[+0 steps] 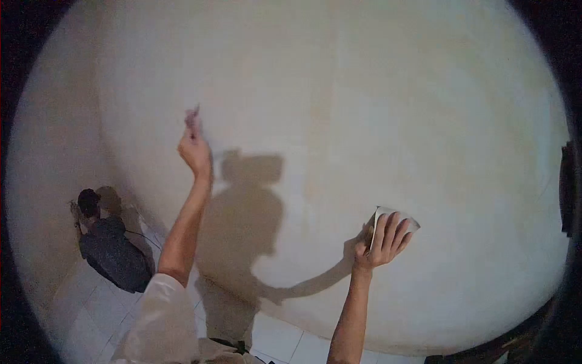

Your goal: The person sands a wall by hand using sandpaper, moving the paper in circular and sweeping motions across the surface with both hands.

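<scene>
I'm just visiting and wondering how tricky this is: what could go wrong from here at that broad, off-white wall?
The pale, bent, paper-like sheet under the right hand juts past the fingers, so a corner might crease or catch on the off-white wall.

The dark, person-shaped shadow between the hands could hide flaws there.

A crouching person in dark clothing is low on the left; stepping that way might mean a bump.

1 L hand point(195, 150), 1 R hand point(383, 247), 1 sheet point(413, 224), 1 other pers. point(115, 252), 2 walls point(424, 121), 1 floor point(277, 337), & approx. 2 dark objs. point(567, 188) R side, too dim to be sure.
</scene>
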Action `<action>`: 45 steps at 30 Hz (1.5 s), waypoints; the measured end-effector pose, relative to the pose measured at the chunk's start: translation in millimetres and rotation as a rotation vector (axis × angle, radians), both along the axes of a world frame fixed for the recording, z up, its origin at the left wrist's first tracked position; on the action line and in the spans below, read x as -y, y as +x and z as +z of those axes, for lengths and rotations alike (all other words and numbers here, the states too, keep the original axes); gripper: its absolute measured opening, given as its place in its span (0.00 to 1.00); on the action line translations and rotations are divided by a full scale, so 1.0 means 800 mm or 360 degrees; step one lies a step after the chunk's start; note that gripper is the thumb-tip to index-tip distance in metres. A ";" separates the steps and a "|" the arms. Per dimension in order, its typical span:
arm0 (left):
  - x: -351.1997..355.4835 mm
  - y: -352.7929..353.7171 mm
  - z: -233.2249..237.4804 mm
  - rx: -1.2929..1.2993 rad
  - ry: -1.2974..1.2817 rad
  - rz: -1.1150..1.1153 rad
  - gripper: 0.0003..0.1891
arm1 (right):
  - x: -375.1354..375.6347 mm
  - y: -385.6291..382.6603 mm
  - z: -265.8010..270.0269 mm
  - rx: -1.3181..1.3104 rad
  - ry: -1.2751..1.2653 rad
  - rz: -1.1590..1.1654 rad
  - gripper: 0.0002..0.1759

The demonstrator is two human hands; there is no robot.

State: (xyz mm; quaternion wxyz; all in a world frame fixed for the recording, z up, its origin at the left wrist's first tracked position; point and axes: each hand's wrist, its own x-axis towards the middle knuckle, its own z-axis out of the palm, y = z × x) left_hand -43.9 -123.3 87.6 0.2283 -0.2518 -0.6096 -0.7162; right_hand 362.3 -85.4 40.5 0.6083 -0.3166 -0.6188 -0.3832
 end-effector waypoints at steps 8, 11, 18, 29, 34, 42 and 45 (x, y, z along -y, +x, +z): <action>0.008 0.256 0.015 -0.1626 0.0002 -0.0921 0.26 | 0.001 0.005 -0.006 0.0037 -0.0109 -0.0149 0.36; 0.014 0.247 0.020 -0.1754 -0.0032 -0.0946 0.26 | 0.004 0.001 -0.005 0.0020 -0.0095 -0.0095 0.38; -0.005 0.026 -0.033 -0.0360 0.0273 -0.0618 0.17 | -0.003 0.003 -0.005 -0.0002 -0.0029 -0.0045 0.30; -0.051 0.160 -0.043 -0.0891 0.0398 -0.0921 0.23 | -0.003 0.000 -0.005 0.0004 0.0001 -0.0106 0.24; 0.016 0.286 0.018 -0.1449 -0.0059 -0.0920 0.25 | 0.004 0.002 -0.002 0.0042 -0.0030 -0.0075 0.27; -0.016 0.034 -0.073 -0.0893 -0.0375 -0.0056 0.22 | -0.004 0.005 -0.006 0.0053 0.0051 -0.0015 0.25; 0.020 0.003 -0.067 0.0119 0.0252 -0.0313 0.20 | -0.002 0.002 -0.005 0.0032 -0.0012 -0.0066 0.24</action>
